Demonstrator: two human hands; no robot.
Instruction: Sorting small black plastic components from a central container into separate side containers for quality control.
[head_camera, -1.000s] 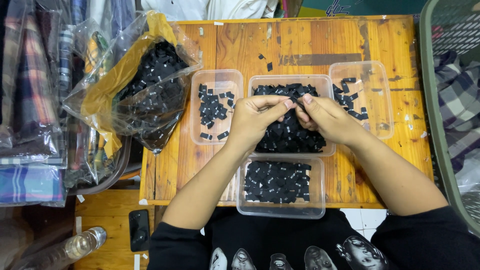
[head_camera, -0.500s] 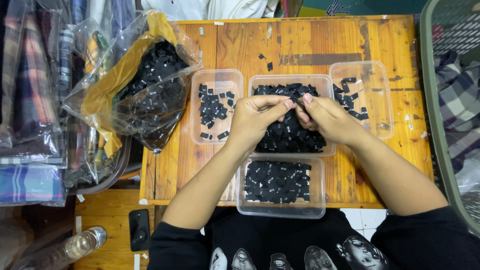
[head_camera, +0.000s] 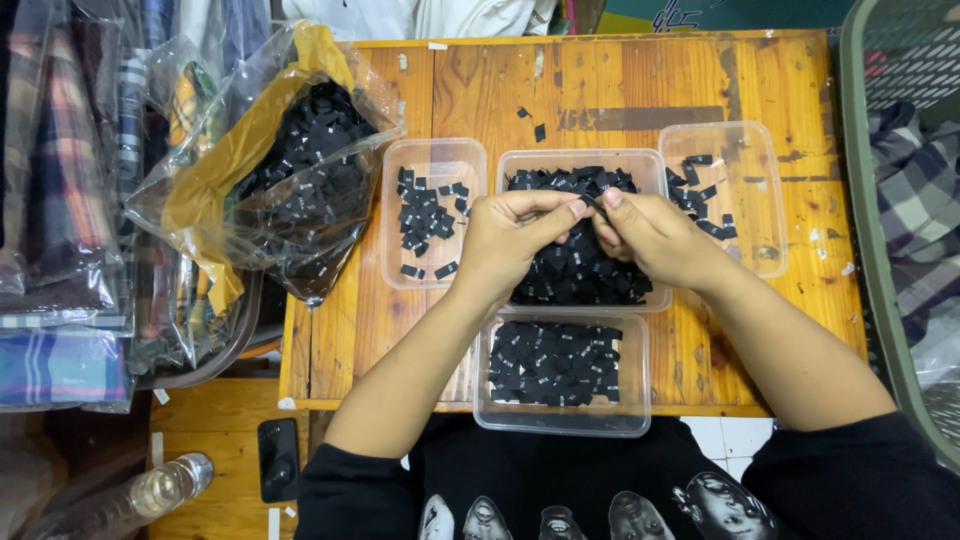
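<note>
Matt black cloth labels, clear glossy plastic tubs, worn varnished wood table

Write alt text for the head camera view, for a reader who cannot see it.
Seen from above, a person's left hand and right hand meet over a clear middle tub heaped with small black fabric labels, pinching one between the fingertips. Three more clear tubs sit around it on a wooden table, and an open plastic bag of labels lies at the left.

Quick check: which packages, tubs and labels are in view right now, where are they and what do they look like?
Clear plastic bag: table's left edge, yellow lining, full of black labels.
Middle tub: clear, rectangular, heaped black labels; left hand and right hand pinch one above it.
Left tub, right tub: few labels.
Near tub: flat black layer.
</note>
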